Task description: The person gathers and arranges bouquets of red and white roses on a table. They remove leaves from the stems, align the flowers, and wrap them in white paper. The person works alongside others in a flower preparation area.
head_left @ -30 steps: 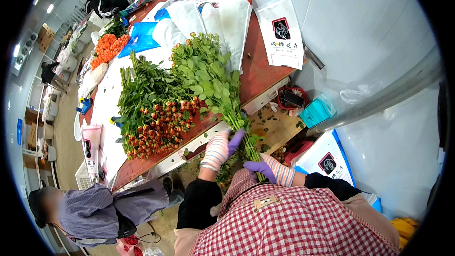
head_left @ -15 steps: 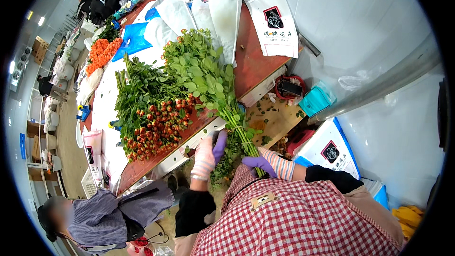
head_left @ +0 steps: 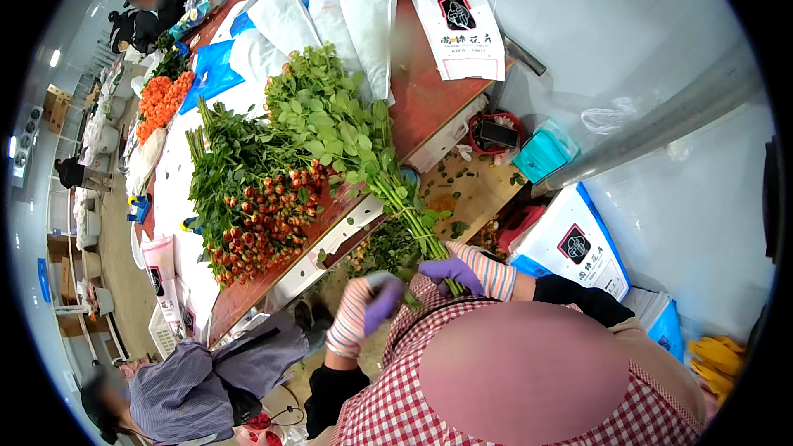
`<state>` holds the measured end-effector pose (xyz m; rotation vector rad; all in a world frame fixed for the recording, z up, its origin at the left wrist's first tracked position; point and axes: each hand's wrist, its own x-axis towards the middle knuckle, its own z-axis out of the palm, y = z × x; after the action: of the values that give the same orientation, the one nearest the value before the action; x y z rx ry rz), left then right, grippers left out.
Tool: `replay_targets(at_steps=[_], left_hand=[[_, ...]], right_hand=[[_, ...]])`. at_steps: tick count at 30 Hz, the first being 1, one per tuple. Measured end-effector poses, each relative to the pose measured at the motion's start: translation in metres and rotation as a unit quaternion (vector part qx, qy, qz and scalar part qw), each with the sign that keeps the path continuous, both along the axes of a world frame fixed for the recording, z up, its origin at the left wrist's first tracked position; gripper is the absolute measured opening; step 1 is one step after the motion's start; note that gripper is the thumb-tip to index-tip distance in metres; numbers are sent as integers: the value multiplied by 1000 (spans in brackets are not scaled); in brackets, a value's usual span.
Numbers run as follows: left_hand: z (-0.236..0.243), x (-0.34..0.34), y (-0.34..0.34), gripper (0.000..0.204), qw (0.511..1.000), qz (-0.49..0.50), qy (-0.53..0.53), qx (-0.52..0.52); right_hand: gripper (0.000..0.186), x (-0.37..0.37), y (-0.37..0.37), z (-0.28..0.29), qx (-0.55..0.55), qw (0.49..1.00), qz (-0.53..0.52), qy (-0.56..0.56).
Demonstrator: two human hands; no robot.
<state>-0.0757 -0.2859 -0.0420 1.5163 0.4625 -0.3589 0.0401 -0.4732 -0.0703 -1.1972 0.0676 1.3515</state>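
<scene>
My right hand, in a purple and striped glove, is closed round the lower stems of a long leafy bunch of roses. The bunch slants up and away to the left over the table's edge, its orange-red blooms at the far end mostly hidden by leaves. Left of the stem ends, my left hand is raised in a matching glove with its fingers curled; what they hold, if anything, is hard to make out. A short green stem end shows between the hands. A pile of orange-red roses lies on the red table.
White paper sleeves lie on the table's far part. A red basket and a teal box are at the right, before a slanting pipe. A co-worker in a striped top is at the lower left.
My left hand has come down and toward the stem ends, away from the table's edge. My right hand keeps its hold on the bunch. The whole view has shifted slightly.
</scene>
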Motion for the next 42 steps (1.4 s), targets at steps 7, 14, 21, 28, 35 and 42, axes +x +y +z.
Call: replay_targets(at_steps=[7, 14, 21, 28, 35, 42], left_hand=[[-55, 12, 4, 18, 994, 36, -48, 93], [-26, 25, -19, 12, 997, -5, -76, 27], [-31, -26, 27, 20, 990, 108, 56, 67], [-25, 9, 15, 41, 988, 102, -30, 109], [-109, 25, 0, 37, 986, 151, -62, 14], [-76, -1, -3, 20, 937, -9, -158, 310]], right_hand=[[27, -9, -16, -14, 149, 943, -52, 294], [29, -14, -23, -39, 175, 936, 44, 302], [48, -20, -4, -31, 68, 952, 169, -245], [50, -5, -12, 5, -135, 819, 141, -540], [44, 1, 2, 16, -171, 803, 217, -528], [31, 3, -3, -21, 64, 986, 110, 104]])
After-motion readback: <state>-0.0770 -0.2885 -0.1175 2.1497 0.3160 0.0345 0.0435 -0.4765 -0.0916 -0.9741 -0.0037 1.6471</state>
